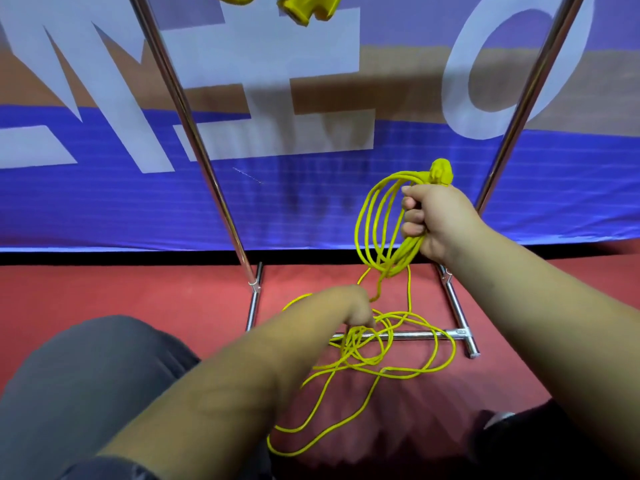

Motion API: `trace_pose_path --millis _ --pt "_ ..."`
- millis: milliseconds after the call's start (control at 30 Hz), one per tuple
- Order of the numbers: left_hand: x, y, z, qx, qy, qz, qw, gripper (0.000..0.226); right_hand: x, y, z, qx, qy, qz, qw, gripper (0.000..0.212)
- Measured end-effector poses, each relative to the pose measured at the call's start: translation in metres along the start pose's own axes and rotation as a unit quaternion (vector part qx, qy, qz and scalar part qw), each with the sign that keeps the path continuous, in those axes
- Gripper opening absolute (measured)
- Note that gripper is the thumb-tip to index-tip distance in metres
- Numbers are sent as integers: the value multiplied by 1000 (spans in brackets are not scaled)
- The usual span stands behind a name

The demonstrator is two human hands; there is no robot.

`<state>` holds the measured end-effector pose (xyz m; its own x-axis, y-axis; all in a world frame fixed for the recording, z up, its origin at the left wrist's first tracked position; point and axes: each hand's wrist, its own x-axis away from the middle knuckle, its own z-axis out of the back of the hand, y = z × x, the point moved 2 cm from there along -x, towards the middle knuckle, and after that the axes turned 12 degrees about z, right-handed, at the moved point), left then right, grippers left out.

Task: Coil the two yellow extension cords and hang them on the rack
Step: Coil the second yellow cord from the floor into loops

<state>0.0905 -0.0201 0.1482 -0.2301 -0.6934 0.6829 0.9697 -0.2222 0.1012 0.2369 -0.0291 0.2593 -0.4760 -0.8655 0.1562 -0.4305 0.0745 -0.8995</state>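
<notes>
**Cord half coiled at the rack**

The right hand (440, 220) grips several loops of the cord (375, 216), with its plug (442, 171) above the fist, between the rack's (194, 140) 2 poles. The left hand (343, 306) reaches down and grips a loose strand over the tangle on the red floor (104, 292) across the rack's base bar. A 2nd cord (306, 8) shows at the top edge

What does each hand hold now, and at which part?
The right grip holds the thin yellow extension cord by its gathered loops near the yellow plug; the left grip pinches its loose strand.
</notes>
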Motion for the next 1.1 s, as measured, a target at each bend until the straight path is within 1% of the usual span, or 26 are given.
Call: trace_pose_path --millis 33,67,100,200,233,267,333,400,467,533,600,667,733,800,833,867,933,967,1000,1033,1067,1100 --pt "-6 2 -10 5 3 10 1000 42 -1 -1 2 -9 4 -6 1000 19" --pt "-9 -2 -14 27 14 57 998 38 -1 -3 4 -19 10 -13 1000 21" --pt "-12 -5 -19 54 4 79 995 35 -2 -4 7 -30 17 -20 999 21" --pt "-22 -19 -30 81 -29 61 994 31 -5 -9 18 -20 26 -18 999 20" --pt "-22 -27 -23 141 -49 97 984 29 -6 -11 20 2 22 -4 1000 20" --pt "-27 -31 -15 188 -70 98 975 28 -7 -12 22 30 14 12 999 20" --pt "-24 -29 12 263 -84 60 959 26 -7 -15 24 101 -5 47 994 20" --pt "-15 -27 47 359 -62 39 930 23 -6 -15 24 183 -40 74 979 17" --pt "7 -24 87 460 -62 10 885 23 -3 -12 21 272 -82 84 955 18" --pt "33 -22 128 558 -65 -31 827 21 2 -9 18 348 -123 107 923 19" --pt "61 -20 166 630 -76 -69 770 12 7 -3 17 378 -160 139 901 12" --pt "83 -22 197 685 -84 -99 717 11 11 5 19 363 -185 112 906 19" --pt "100 -27 222 728 -82 -124 670 11 17 8 17 358 -212 69 907 33" --pt "110 -36 241 768 -66 -144 621 12 23 5 11 339 -251 60 905 46" --pt "113 -41 248 785 -54 -150 599 14 26 3 8 316 -268 54 909 48" --pt "113 -47 254 803 -41 -157 574 15 29 0 5 287 -282 45 914 46" --pt "106 -60 264 841 -12 -162 516 21 35 -5 -3 240 -311 31 919 36" --pt "101 -66 266 860 0 -157 486 23 36 -8 -9 227 -319 23 920 28" --pt "95 -70 266 876 6 -149 458 22 37 -11 -14 216 -310 13 926 21" --pt "90 -72 264 887 7 -138 439 19 38 -14 -20 206 -290 4 934 16" --pt "86 -73 259 886 10 -127 445 16 37 -16 -26 200 -267 5 943 16" --pt "81 -72 253 866 11 -118 486 17 38 -19 -32 193 -244 14 950 16"
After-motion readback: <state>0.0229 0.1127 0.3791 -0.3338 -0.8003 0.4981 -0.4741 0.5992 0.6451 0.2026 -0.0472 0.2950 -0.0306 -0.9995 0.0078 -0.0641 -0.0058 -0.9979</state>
